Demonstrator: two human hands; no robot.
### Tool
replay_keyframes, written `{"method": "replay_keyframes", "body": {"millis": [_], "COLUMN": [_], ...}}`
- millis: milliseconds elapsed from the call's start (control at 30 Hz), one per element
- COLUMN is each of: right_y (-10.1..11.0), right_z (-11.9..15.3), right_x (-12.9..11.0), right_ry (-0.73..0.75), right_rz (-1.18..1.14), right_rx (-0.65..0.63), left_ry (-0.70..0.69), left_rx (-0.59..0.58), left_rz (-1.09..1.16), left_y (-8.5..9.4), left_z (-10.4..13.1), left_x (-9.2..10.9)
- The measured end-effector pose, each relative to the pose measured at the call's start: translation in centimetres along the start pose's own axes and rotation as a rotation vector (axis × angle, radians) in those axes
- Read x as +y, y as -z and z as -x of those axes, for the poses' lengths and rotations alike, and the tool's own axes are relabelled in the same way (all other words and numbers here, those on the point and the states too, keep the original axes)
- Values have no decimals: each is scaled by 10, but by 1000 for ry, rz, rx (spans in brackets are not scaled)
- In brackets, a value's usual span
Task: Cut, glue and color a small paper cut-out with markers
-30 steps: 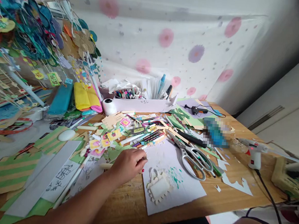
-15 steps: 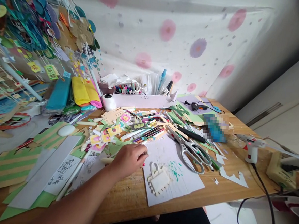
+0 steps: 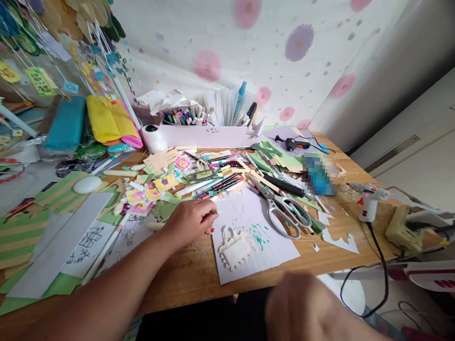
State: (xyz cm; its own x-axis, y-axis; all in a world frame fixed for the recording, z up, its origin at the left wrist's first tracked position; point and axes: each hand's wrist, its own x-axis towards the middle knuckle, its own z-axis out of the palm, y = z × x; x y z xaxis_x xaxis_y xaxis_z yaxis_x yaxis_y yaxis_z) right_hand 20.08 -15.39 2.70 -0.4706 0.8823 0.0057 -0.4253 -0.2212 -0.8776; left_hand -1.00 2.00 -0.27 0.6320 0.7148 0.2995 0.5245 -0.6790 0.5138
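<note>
My left hand (image 3: 191,222) rests over the wooden table with its fingers curled in, at the left edge of a white sheet of paper (image 3: 260,263). Tiny red bits show under its fingertips; what the fingers hold, if anything, is hidden. On the sheet, right of this hand, lies a small cream bag-shaped cutout (image 3: 235,250) with a handle and scalloped edge. Green marks (image 3: 260,236) dot the paper beside it. My right hand (image 3: 299,313) is in the lower right foreground, in front of the table edge, smeared by motion. Its fingers cannot be made out clearly.
Large scissors (image 3: 286,216) lie across the sheet's upper right. A white glue gun (image 3: 369,201) with a black cord stands at the right. Pens (image 3: 226,188) and paper scraps clutter the middle; a box (image 3: 210,137) of markers stands behind. Striped green paper (image 3: 4,246) lies left.
My right hand has come into view at the lower right. The view has shifted, so the table's contents appear higher and further left. My left hand keeps its place by the sheet.
</note>
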Motion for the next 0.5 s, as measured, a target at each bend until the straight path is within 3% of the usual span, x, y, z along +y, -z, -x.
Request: {"method": "replay_keyframes", "body": {"millis": [33, 100, 167, 333, 400, 467, 500], "right_y": [7, 20, 30, 30, 19, 1, -9], "right_z": [-10, -29, -42, -51, -46, -32, -21], "right_x": [4, 10, 14, 9, 7, 10, 15], "right_ry": [37, 11, -17, -27, -1, 14, -33], "right_rz": [-49, -254, -395, -430, -252, 10, 104], "right_rx": [102, 460, 592, 504, 441, 303, 171], "left_ry": [5, 15, 25, 57, 64, 62, 58], "left_rx": [7, 21, 31, 50, 52, 46, 39], "left_rz": [3, 12, 28, 60, 67, 72, 75], "left_y": [0, 1, 1, 3, 3, 2, 1], "left_z": [0, 0, 0, 0, 0, 1, 1], "left_x": [0, -1, -1, 0, 0, -1, -1]}}
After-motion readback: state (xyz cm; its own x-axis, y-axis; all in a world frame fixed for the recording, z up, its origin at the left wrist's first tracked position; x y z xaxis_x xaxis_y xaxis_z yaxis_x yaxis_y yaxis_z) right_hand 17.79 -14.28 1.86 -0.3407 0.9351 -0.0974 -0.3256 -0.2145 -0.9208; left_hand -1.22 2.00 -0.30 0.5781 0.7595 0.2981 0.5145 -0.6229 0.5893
